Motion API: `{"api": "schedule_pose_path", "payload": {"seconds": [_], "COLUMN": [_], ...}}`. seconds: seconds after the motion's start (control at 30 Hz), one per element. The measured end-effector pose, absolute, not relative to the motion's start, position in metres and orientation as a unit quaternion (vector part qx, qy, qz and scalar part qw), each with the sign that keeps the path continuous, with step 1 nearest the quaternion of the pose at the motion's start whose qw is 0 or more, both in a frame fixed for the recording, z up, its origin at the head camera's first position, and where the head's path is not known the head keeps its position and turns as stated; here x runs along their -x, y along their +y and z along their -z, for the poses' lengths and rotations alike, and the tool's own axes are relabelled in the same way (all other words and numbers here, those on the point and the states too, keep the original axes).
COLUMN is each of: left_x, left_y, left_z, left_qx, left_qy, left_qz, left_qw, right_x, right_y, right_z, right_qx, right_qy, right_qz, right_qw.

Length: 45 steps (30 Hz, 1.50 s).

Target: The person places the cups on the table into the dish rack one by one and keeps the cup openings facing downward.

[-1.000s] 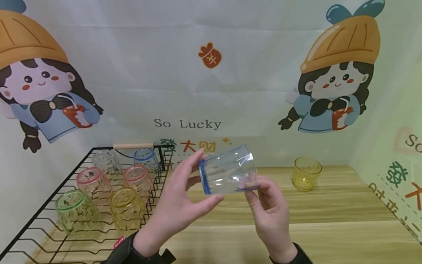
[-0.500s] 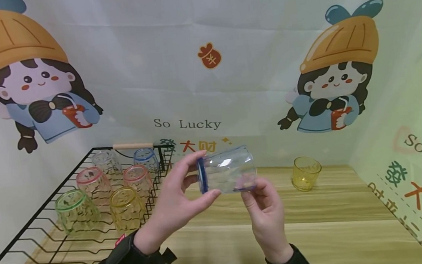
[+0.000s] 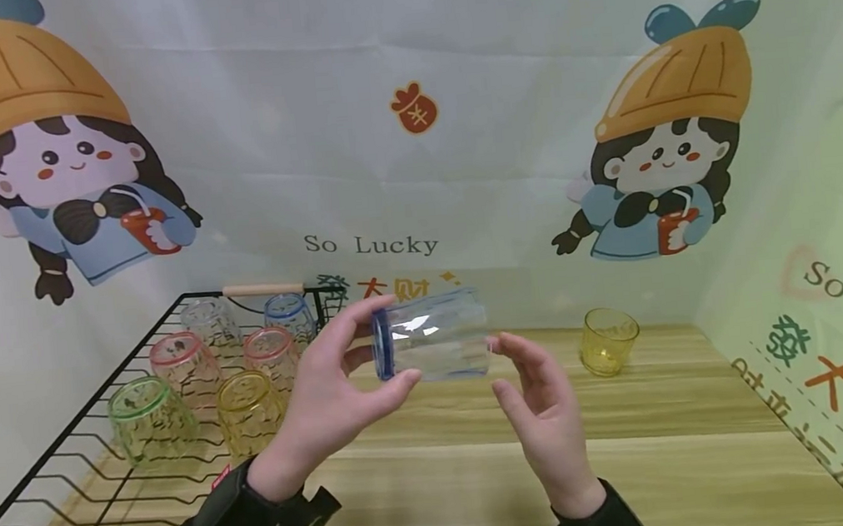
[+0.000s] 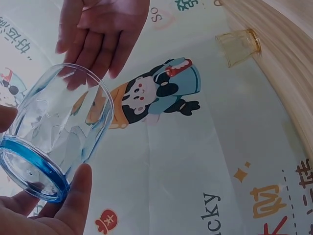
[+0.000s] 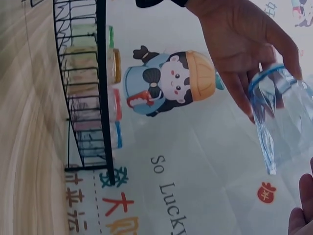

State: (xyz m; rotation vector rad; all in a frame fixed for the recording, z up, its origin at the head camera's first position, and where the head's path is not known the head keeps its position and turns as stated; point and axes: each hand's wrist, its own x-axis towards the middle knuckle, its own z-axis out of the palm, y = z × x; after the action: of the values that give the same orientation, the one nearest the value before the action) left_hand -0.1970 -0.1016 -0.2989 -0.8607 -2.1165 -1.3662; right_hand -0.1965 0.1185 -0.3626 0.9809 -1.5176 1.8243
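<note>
My left hand (image 3: 345, 386) grips a clear drinking glass (image 3: 439, 337) by its thick blue base, thumb below and fingers above. Tipped on its side in the air, the glass has its mouth toward my right hand (image 3: 548, 419). That hand's fingers are loosely spread, with fingertips right at the rim in the head view. From the left wrist, the glass (image 4: 63, 112) looks empty, and the right hand (image 4: 105, 29) shows extended fingers beyond its rim. In the right wrist view the left hand (image 5: 244, 44) holds the blue base end of the glass (image 5: 288, 122).
A black wire rack (image 3: 53, 441) with wooden handles stands at the left, bearing several upside-down glasses, among them a green glass (image 3: 151, 420) and a yellow glass (image 3: 250, 412). A yellow tumbler (image 3: 609, 343) stands upright on the wooden table (image 3: 673, 475) at the back right. Printed cloth (image 3: 499, 122) hangs behind.
The glass has shifted left with my left hand. My right fingers and thumb, which pinched its rim end, have come off it and spread apart.
</note>
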Motion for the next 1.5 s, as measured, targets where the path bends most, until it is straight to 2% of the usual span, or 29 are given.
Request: {"api": "schedule_pose_path", "payload": {"seconds": [0.43, 0.87, 1.27, 1.5], "left_x": [0.192, 0.188, 0.181, 0.179], "left_y": [-0.126, -0.142, -0.159, -0.173], "left_z": [0.298, 0.298, 0.294, 0.292], "left_qx": [0.28, 0.251, 0.222, 0.207], "left_qy": [-0.784, -0.798, -0.823, -0.84], "left_qz": [0.487, 0.484, 0.446, 0.426], "left_qw": [0.263, 0.257, 0.273, 0.265], "right_x": [0.202, 0.205, 0.213, 0.217], "right_y": [0.161, 0.189, 0.209, 0.22], "right_z": [0.362, 0.368, 0.372, 0.374], "right_qx": [-0.304, -0.251, -0.256, -0.225], "right_qy": [-0.618, -0.67, -0.692, -0.712], "right_qz": [-0.654, -0.621, -0.58, -0.572], "right_qw": [0.314, 0.32, 0.346, 0.339]}}
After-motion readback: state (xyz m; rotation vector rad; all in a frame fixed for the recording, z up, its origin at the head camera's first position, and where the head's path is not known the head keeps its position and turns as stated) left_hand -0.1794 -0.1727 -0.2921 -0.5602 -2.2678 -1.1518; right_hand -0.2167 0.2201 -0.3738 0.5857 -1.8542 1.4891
